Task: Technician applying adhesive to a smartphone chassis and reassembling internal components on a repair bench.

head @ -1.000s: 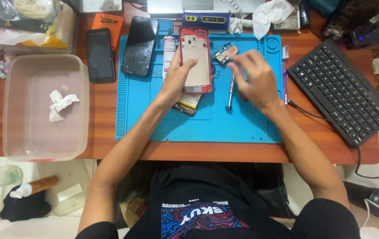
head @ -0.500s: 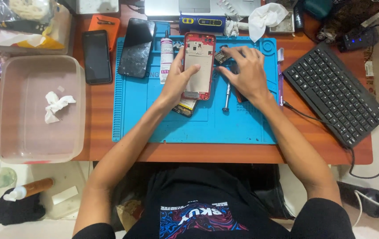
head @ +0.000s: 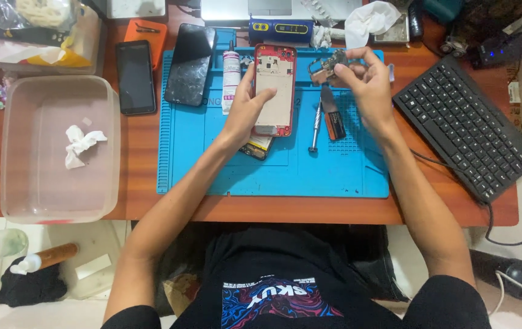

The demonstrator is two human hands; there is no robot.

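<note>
Phone shell (head: pixel 275 91): red-framed and opened, lying on the blue mat (head: pixel 212 170), steadied by the left hand (head: pixel 246 109), whose thumb and fingers curl around its edges.
Right hand (head: pixel 364 85): raised above the mat, fingertips pinched on a small metal part (head: pixel 328 68).
Risk: the part looks loosely pinched; a slip could drop it among the screwdriver (head: pixel 314 127) and other clutter.
Hidden: what the small part is, too small to tell; a flat piece under the left wrist (head: pixel 256 146), mostly covered.
</note>
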